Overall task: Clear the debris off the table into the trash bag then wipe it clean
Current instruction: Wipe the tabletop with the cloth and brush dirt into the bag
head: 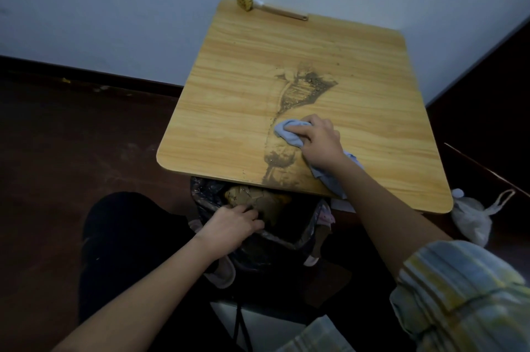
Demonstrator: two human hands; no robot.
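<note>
Striped in pale blue and yellow, a rolled sleeve (459, 294) sits closest to the lens, on the right arm that reaches out over the light wood-grain laminate table (258, 79). At the arm's end the right hand (318, 142) curls its fingers down onto a bunched pale blue cloth (289, 130), pressing it flat against the table, with a loose tail of the same cloth trailing back under the wrist towards the table's near edge. Just beyond the cloth a fan of dark gritty debris (304, 87) spreads across the middle of the table, and a thinner smear of it runs back to the near edge; the cloth seems placed to drag this grit along that track.

Below the table's near edge hangs the black plastic trash bag (206, 196), already holding crumpled brown paper. The left hand (232, 225) grips its rim with curled fingers, apparently to hold the mouth open right under the edge where grit would fall.

At the table's far edge lies a yellow round-headed scrubbing brush with a wooden handle (258, 5), out of the sweeping path. Beside the table's right corner, on the floor, sits a knotted white plastic bag (473, 216).
</note>
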